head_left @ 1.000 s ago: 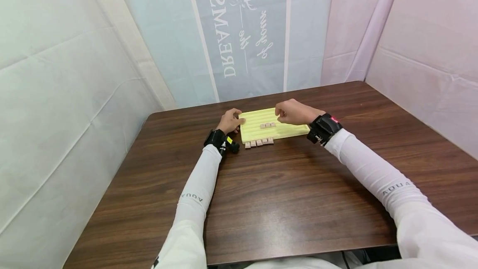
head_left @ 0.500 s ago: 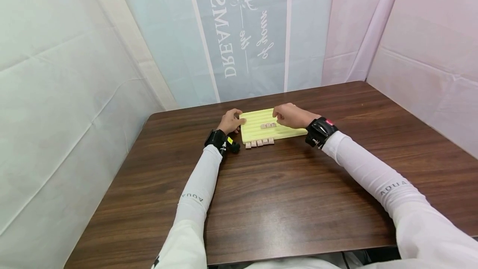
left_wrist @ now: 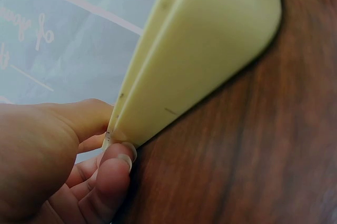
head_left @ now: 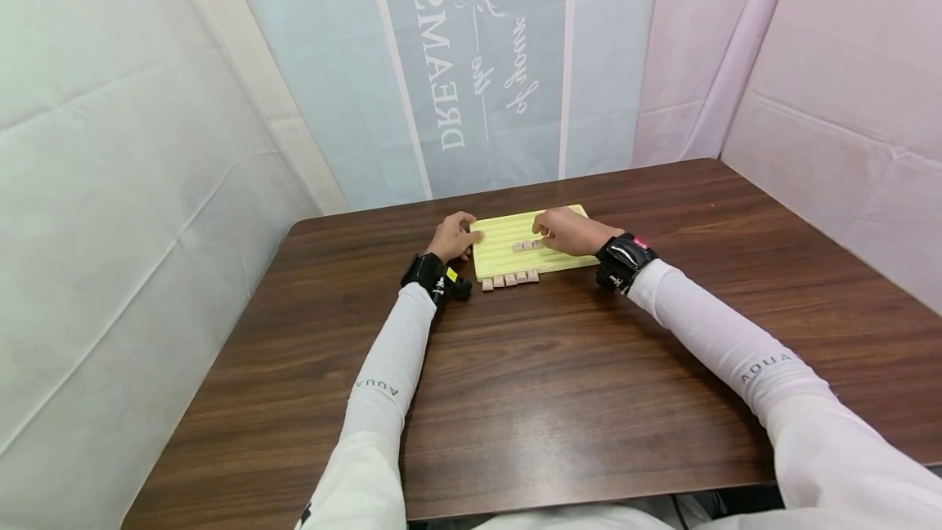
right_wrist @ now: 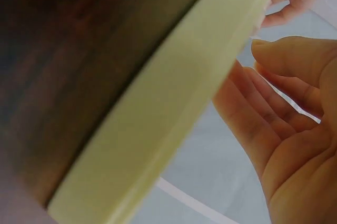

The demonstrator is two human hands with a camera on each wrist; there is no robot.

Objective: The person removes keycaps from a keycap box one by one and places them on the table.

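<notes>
Five blocks [head_left: 511, 280] in the head view line the near side of the yellow tray [head_left: 511, 229], probably for easy reach; three more blocks [head_left: 527, 246] sit on it by your bent right hand [head_left: 572, 232]. The tray's long axis runs left to right, parallel to the far edge of the table [head_left: 559, 375]. Left wrist: your left hand [left_wrist: 47, 150] pinches the tray's end, likely steadying it. Right wrist: that hand seems parted, but with its tips hidden I cannot tell whether it holds anything.
</notes>
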